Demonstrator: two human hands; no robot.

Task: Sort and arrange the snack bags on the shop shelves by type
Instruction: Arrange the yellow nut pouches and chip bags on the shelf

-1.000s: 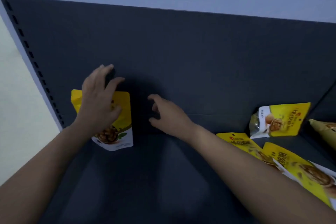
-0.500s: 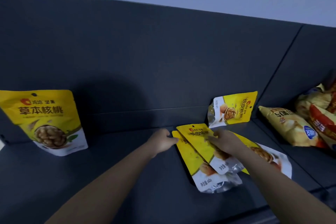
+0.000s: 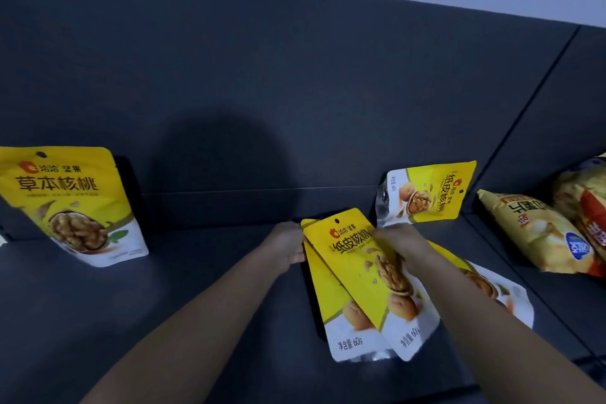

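Two overlapping yellow walnut bags (image 3: 357,275) are lifted off the dark shelf floor (image 3: 196,321) at centre right. My left hand (image 3: 288,244) grips their left edge near the top. My right hand (image 3: 398,241) holds the top bag from the right, fingers curled over its front. A third yellow bag (image 3: 492,289) lies flat under my right forearm, mostly hidden. Another walnut bag (image 3: 429,193) leans sideways against the back panel behind my hands. At far left a yellow walnut-kernel bag (image 3: 72,203) stands upright.
At right, past a shelf divider (image 3: 524,108), lie a pale yellow chip bag (image 3: 537,233) and a red-and-yellow bag (image 3: 587,207). The dark back panel (image 3: 262,75) rises behind everything. The shelf's front edge runs at lower right.
Both hands left the upright bag at far left and moved right to the walnut bags. Since half a second ago the two bags are raised a little, and the view has closed in.
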